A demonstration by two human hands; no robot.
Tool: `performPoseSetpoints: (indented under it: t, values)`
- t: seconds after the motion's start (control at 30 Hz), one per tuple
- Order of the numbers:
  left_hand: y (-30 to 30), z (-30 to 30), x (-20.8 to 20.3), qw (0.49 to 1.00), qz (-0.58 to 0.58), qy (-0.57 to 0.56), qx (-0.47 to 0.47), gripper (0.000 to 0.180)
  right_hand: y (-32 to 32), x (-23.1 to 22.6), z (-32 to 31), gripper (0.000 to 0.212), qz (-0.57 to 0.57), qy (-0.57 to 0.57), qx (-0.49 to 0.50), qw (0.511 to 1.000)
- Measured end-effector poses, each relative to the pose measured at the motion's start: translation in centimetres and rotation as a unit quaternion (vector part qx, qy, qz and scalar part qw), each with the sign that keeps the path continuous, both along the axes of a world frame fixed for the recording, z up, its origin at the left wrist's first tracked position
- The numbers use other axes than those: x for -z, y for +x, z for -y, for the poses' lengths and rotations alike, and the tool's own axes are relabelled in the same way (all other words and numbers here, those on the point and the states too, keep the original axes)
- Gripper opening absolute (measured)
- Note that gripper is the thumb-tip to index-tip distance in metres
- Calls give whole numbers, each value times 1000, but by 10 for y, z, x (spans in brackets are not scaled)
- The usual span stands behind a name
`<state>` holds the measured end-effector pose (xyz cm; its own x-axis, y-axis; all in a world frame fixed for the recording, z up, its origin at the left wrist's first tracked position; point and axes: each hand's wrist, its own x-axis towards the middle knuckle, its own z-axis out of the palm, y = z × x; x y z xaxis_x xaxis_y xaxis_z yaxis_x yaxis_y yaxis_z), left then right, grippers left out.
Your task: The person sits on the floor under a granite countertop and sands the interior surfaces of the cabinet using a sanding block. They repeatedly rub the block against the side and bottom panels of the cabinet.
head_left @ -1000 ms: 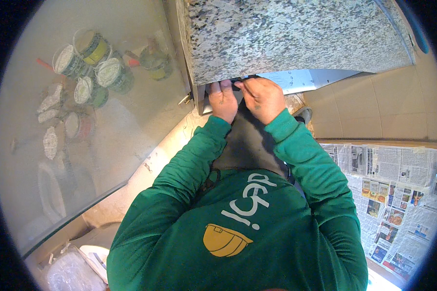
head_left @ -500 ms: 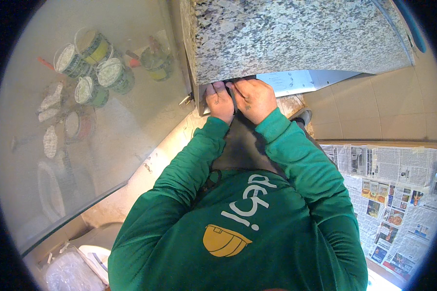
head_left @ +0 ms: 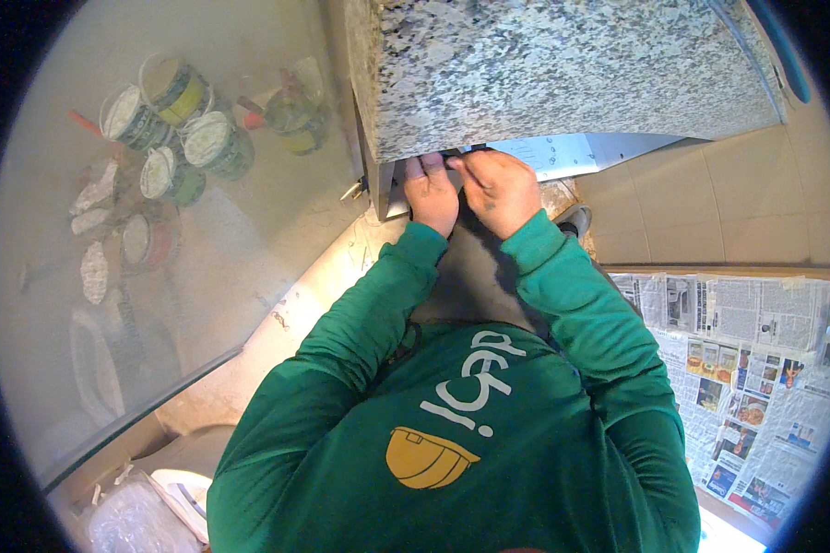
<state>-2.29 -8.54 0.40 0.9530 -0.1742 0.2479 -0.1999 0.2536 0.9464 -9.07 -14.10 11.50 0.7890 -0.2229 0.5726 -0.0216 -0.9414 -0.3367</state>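
Note:
Both my hands are at the front edge of a speckled granite countertop (head_left: 563,83), close to its left end. The fingers of my left hand (head_left: 432,198) are bent together, and their tips reach the shadow just below the stone edge. Beside it, my right hand (head_left: 500,192) is closed in a pinch, thumb and forefinger against a small dark piece (head_left: 454,155) at the edge. Most of that piece is hidden by my fingers and the counter, so its kind cannot be told.
A dusty glass panel (head_left: 249,276) stands at the left, with several buckets showing through it, one a white-filled bucket (head_left: 214,143). Below the counter is a pale blue-white panel (head_left: 563,155). Newspaper (head_left: 747,387) covers a surface at the right. Clear plastic (head_left: 138,516) lies at lower left.
Both hands have shifted slightly right along the counter edge. A gap has opened between their wrists, and the dark strip seen between them earlier is less visible.

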Motion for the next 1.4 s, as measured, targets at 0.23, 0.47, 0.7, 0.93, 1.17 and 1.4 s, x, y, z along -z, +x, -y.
performPoseSetpoints:
  t: [0.23,0.47,0.7,0.93,1.17,1.4]
  values:
    - [13,-10,5,996,16,78,33,38,5,4,-6,18,6,-12,-9,1000]
    - [4,4,14,1000,6,19,10,40,-2,3,3,12,11,9,-7,1000]
    - [7,2,14,1000,-10,-12,17,41,2,8,0,15,17,7,-14,1000]
    - [12,-7,20,988,78,134,-25,36,7,10,-1,14,-8,-12,-28,1000]
    - [0,19,19,998,-37,41,38,49,-20,11,18,19,6,25,51,998]
    - [-10,-14,10,989,30,4,144,34,-110,21,55,16,30,214,157,964]
